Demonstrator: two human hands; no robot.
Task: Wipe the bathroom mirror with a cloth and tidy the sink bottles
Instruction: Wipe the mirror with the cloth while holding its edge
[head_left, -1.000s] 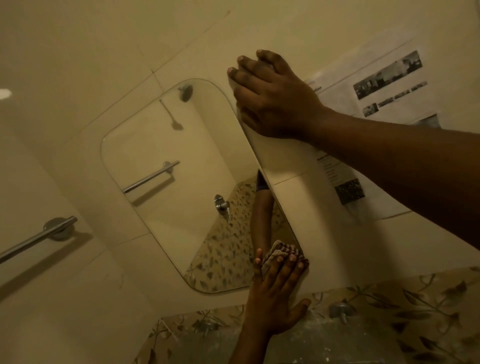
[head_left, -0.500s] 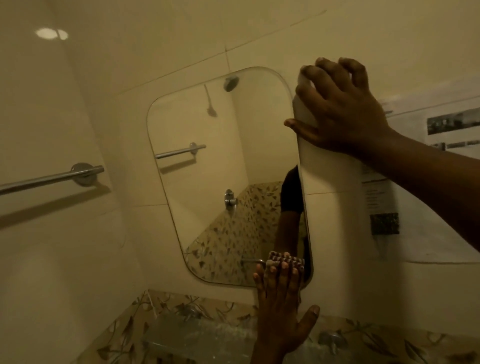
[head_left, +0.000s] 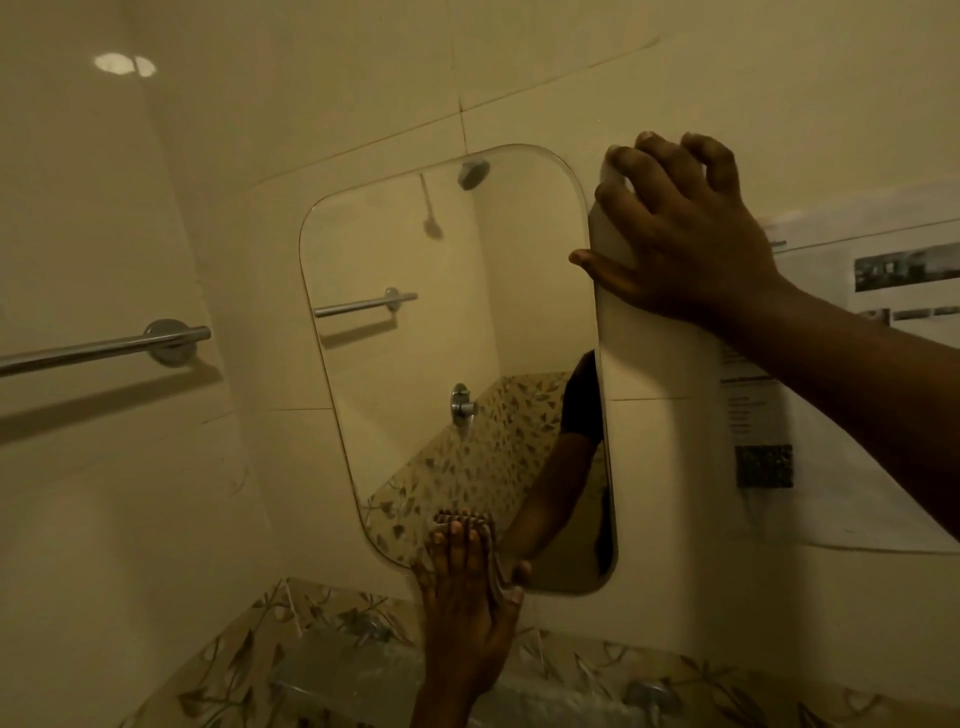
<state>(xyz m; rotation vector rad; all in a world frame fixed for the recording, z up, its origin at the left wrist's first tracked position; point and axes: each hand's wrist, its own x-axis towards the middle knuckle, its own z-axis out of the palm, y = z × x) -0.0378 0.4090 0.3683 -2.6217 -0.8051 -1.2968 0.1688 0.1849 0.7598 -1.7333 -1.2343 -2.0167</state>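
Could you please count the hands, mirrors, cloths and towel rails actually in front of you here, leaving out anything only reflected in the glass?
hands: 2 (left hand, right hand)
mirror: 1
cloth: 1
towel rail: 1
total: 5

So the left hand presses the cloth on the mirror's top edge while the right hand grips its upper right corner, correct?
No: the head view shows the left hand pressing the cloth on the bottom edge of the mirror. The rest holds.
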